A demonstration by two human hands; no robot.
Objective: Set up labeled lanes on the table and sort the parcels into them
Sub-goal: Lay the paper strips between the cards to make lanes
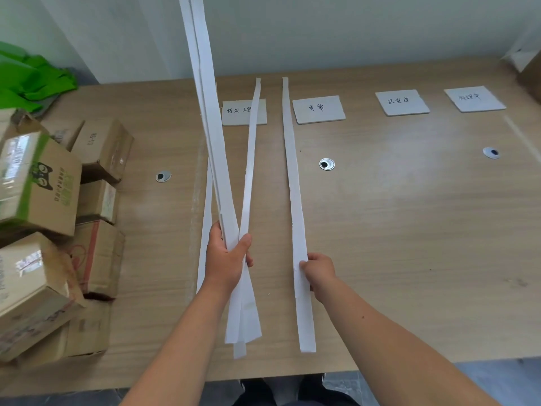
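Note:
My left hand [227, 260] grips a bundle of long white strips [209, 118] that rise steeply past the top of the view. One white strip [205, 230] lies flat on the wooden table [395, 230] left of the bundle. Another long white strip [294, 200] lies on the table, reaching toward the label cards, and my right hand [319, 269] pinches its left edge near the front. Several white cards with handwriting lie in a row at the back, from the leftmost card [244, 112] to the rightmost [474, 98]. Cardboard parcels [44, 183] are piled at the left.
A green bag [32, 80] lies at the back left behind the parcels. Three round cable holes are set in the tabletop, one of them in the middle [326, 164]. A brown box corner [530, 74] shows at the far right. The table's front edge is close to my body.

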